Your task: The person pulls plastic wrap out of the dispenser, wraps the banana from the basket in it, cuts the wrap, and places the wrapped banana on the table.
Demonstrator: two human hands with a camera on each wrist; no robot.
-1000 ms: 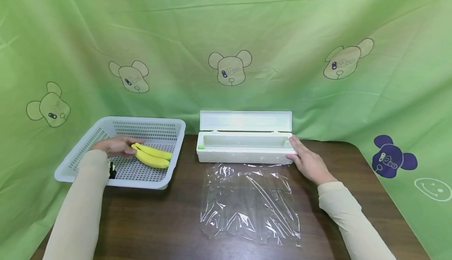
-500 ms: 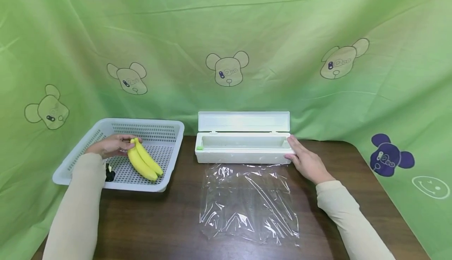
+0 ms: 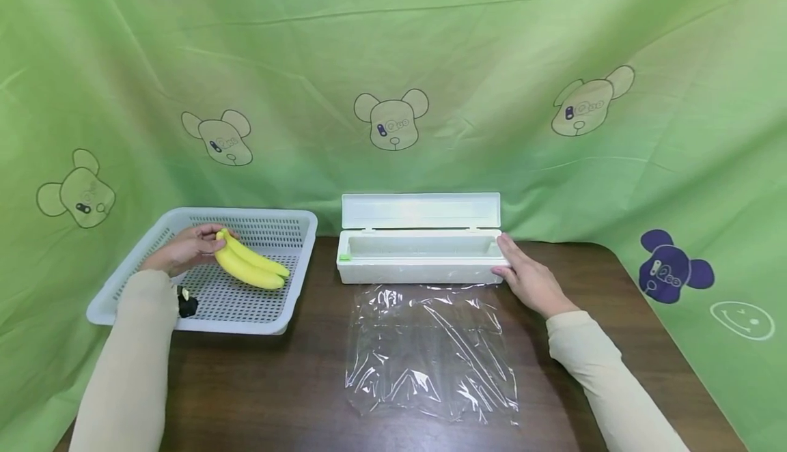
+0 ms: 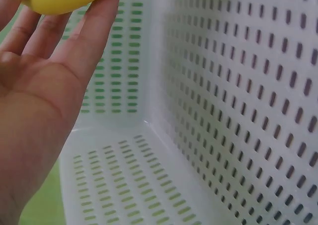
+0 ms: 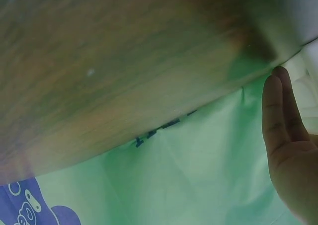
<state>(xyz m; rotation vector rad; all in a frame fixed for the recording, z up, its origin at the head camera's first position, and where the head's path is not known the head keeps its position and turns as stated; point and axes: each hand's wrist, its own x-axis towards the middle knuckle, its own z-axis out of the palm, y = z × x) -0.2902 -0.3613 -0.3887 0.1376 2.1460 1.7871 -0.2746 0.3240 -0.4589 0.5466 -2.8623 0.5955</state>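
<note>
Head view only: left hand w/ whole bananas.

right hand fingers straight | wooden table; green cloth

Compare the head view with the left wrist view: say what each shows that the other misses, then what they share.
Only the head view shows the right hand resting against the end of the open white dispenser box, the clear plastic sheet spread on the dark table, and the green curtain.

Only the left wrist view shows the basket's inner corner and slotted walls close up.

Both show the left hand holding the yellow bananas in the white perforated basket.
</note>
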